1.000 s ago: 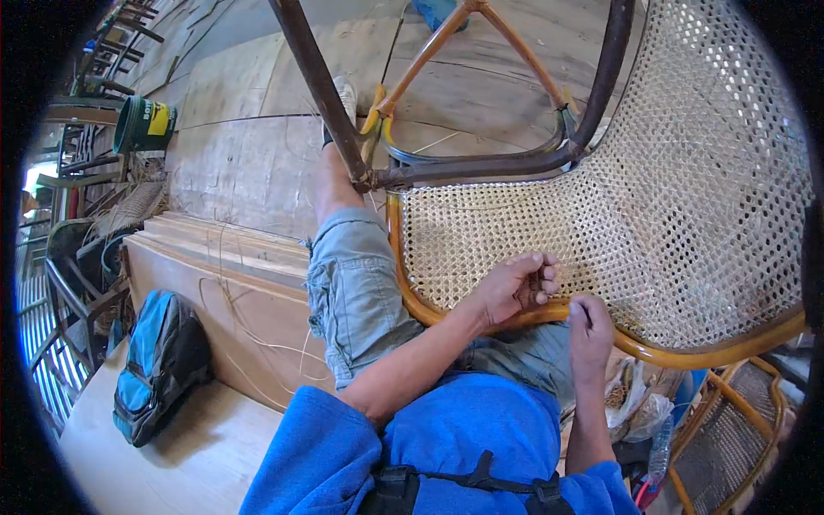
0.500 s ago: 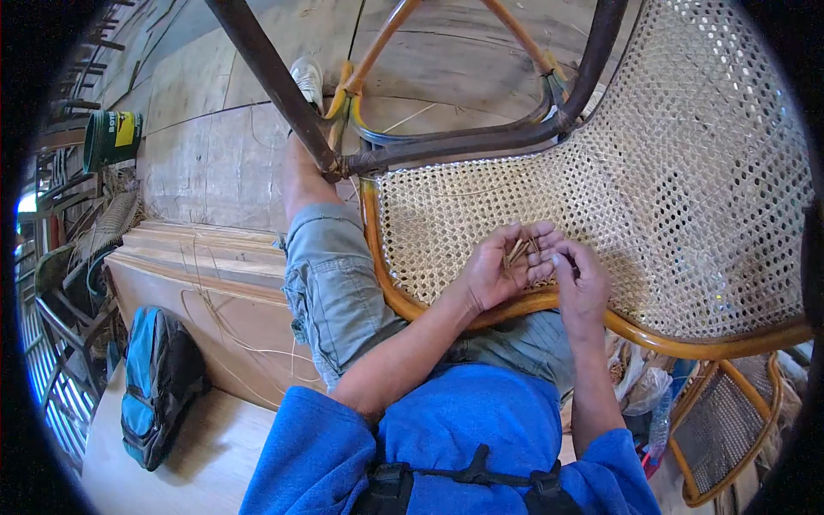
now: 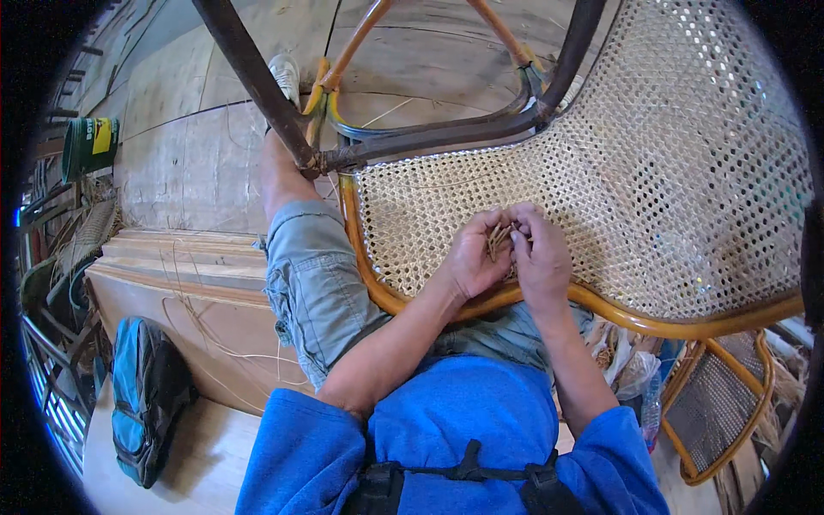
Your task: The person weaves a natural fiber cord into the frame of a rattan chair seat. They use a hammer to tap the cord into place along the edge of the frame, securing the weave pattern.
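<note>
My left hand is cupped, palm up, with several short thin brown wooden pegs lying in it. Against it rests my right hand, its fingers bent and pressed together over the left palm and the pegs' ends; what they pinch, if anything, is hidden. Both hands are just above the woven cane seat of a rattan chair that lies across my lap. The chair's glossy orange-brown rim curves beneath my wrists.
Dark chair poles rise beyond the seat, and the cane back spreads to the right. On the left are stacked boards, a blue and black backpack and a green bucket. Another cane-panelled frame lies at lower right.
My left hand has curled from a more open palm around the pegs. My right hand has drawn in over it. The whole view has shifted, so the scene sits slightly further left.
</note>
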`<control>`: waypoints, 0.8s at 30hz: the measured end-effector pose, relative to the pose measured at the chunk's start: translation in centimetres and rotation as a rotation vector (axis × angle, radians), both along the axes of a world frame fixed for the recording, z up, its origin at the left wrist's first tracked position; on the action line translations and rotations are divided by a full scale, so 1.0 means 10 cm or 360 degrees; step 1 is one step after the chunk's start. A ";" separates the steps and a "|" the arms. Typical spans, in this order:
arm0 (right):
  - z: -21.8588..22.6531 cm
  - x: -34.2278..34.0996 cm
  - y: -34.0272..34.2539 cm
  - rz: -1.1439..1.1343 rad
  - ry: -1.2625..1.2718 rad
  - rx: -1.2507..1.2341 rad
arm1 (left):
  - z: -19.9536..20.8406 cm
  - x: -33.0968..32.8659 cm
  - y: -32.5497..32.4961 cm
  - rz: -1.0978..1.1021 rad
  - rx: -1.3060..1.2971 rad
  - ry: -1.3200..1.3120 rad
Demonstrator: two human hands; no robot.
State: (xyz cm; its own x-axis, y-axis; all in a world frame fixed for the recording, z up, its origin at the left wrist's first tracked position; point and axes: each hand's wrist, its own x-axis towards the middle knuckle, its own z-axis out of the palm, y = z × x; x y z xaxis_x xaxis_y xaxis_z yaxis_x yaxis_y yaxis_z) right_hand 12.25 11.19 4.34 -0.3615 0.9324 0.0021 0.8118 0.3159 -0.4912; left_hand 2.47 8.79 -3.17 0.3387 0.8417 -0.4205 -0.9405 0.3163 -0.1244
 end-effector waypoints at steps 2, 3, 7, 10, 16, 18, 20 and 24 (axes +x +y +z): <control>0.00 0.03 -0.01 -0.0066 0.0166 -0.0107 | -0.10 0.00 -0.02 -0.0019 0.0068 -0.0115; 0.00 0.05 -0.01 -0.0145 0.0373 -0.0246 | -0.04 -0.03 -0.02 -0.0023 0.0101 -0.0170; 0.03 0.14 -0.02 -0.0100 0.0554 -0.0206 | 0.19 -0.10 -0.01 -0.0100 0.0193 -0.0183; 0.10 0.08 -0.09 -0.0282 0.0708 -0.0594 | 0.12 -0.12 -0.03 -0.0111 0.0194 -0.0251; -0.14 -0.08 -0.33 -0.0587 0.0591 -0.0595 | 0.22 -0.05 -0.06 -0.0118 0.0231 0.0297; -0.17 -0.15 -0.37 -0.0590 0.0586 -0.0450 | 0.23 -0.02 -0.06 -0.0151 0.0265 0.0592; -0.11 -0.16 -0.38 -0.0624 0.0554 -0.0435 | 0.35 0.06 -0.08 -0.0153 0.0315 0.0793; -0.33 -0.21 -0.41 -0.0687 0.0740 -0.0398 | 0.21 0.02 -0.10 -0.0126 0.0518 0.1422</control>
State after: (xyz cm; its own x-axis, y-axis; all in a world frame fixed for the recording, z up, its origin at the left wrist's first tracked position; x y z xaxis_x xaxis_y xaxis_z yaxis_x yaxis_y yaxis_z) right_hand 10.19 7.09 1.05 0.0291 0.9856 -0.1669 0.5266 -0.1570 -0.8355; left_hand 2.66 7.83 -1.04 0.0668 0.9514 -0.3007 -0.6195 0.2758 0.7350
